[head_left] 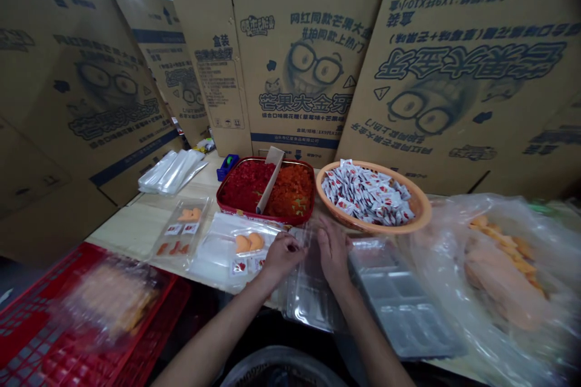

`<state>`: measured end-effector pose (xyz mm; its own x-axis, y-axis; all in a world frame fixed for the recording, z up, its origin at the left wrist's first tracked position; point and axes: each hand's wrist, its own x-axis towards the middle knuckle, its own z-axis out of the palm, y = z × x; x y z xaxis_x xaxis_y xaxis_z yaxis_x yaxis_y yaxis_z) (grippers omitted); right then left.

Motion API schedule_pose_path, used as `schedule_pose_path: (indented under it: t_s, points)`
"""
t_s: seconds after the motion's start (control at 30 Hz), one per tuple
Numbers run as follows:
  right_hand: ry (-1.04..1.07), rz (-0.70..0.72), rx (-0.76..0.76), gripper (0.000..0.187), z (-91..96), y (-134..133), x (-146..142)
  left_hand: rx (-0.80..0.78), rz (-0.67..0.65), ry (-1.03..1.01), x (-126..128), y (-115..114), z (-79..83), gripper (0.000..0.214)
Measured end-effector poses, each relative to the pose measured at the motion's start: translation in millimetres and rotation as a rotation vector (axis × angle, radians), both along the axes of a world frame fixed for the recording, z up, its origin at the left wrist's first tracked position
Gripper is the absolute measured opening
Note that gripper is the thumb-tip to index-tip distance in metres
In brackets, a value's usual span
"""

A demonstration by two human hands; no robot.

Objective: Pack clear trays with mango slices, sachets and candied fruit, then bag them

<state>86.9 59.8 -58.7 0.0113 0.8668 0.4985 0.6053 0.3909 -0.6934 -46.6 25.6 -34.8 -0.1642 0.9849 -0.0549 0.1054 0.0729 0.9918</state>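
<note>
Container with round rim point(281, 353) at 6 o'clock from the hands, nearest. Clear plastic tray point(311, 302) lies under both hands. Left hand point(285, 251): thumb and forefinger curled toward each other at tray's left edge; cannot tell whether it pinches plastic. Right hand point(333, 248): fingers fairly straight, laid along tray's far right; grip cannot be told. Red crate point(175, 299) at 8, holding a blurred bagged load. Stack of trays point(403, 299) at 4, just beside. At 9, filled tray point(249, 243) with orange pieces and sachets; past it, similar clear pack point(181, 237). Large clear bag point(503, 281) of orange pieces at 3. Orange basket point(424, 213) heaped with sachets at 1. Red tub point(313, 190), divided, at 11. Blue tape dispenser point(227, 167) at 10. Printed cartons point(304, 72) at 12, farthest.
</note>
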Motion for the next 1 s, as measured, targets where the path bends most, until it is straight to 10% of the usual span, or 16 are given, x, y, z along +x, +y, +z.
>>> schedule_pose_path:
  t_s: [0.3,0.5,1.0]
  points:
    - [0.546,-0.079,-0.218,0.034,21.6,-11,30,-0.22,0.025,-0.52,-18,-3,-2.1,0.029]
    - [1.243,0.351,-0.779,0.025,53.9,-31,24,-0.245,0.029,-0.697,-26,-7,0.0,0.037]
    - [1.509,0.695,-0.917,0.022,84.0,-45,0,-0.284,-0.031,-0.777,-14,-16,15.4,0.042]
